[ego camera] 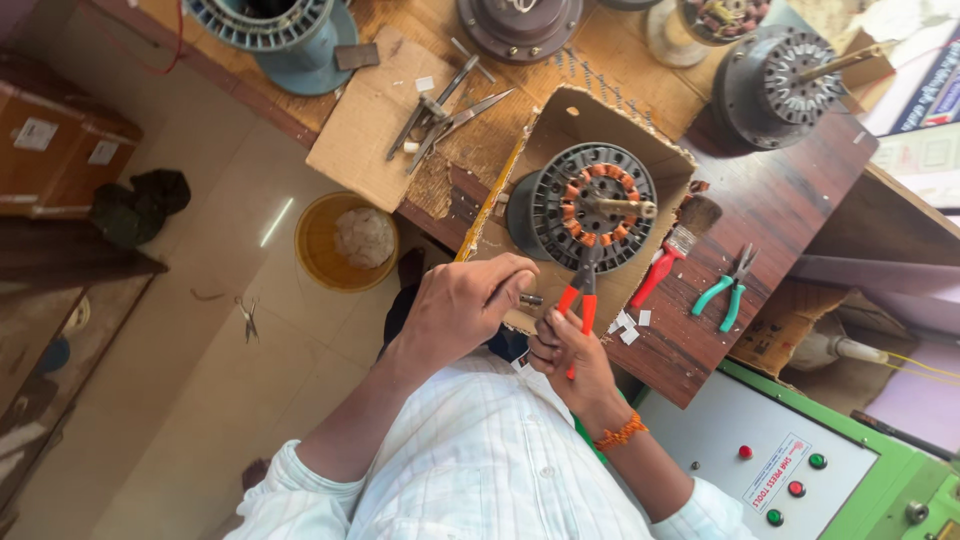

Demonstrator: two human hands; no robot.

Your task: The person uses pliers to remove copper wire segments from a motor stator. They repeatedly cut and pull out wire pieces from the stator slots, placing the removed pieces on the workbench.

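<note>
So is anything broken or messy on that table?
Yes. The table's front edge by the scissors is chipped and splintered, with bare wood showing. Small white scraps lie scattered near the right hand holding the red pliers. The motor sits in a torn cardboard box.

Bright, even daylight fills the room; a pale streak of glare lies on the floor (277,222). Shadows are soft, focus sharp, edges bowed by a wide lens.

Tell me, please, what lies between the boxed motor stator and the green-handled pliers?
A red-handled brush lies between them on the wooden table, in the head view.
</note>
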